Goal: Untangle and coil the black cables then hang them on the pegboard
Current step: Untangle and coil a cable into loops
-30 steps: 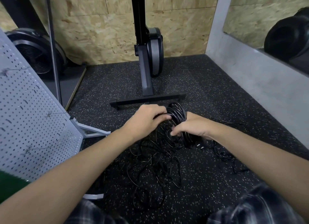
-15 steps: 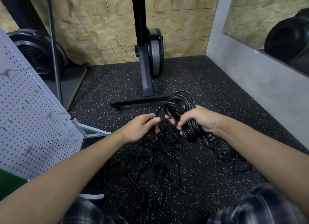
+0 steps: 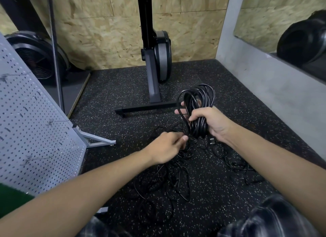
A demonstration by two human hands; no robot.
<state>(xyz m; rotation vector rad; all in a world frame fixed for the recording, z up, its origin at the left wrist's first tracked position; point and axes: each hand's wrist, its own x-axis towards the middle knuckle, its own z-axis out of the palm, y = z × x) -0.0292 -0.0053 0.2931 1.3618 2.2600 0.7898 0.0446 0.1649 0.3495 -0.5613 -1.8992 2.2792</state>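
While right hand [image 3: 210,123] clasps coil [image 3: 197,109], left hand [image 3: 165,148] pinches strand [image 3: 182,120].

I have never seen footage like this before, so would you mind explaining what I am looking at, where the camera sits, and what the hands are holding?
There is no machine here: a person wears one wide-angle camera on the head, looking forward and down at their own two bare arms. The right hand is closed around a coil of black cable, its loops standing up above the fist. The left hand pinches a single strand that runs up to that coil. Below the hands, loose tangled cables lie spread on the speckled black floor mat, with a plug showing just under the right hand. To the left stands a grey pegboard with hooks, none of them holding cable. Behind, against a chipboard wall, stands a piece of black gym equipment.
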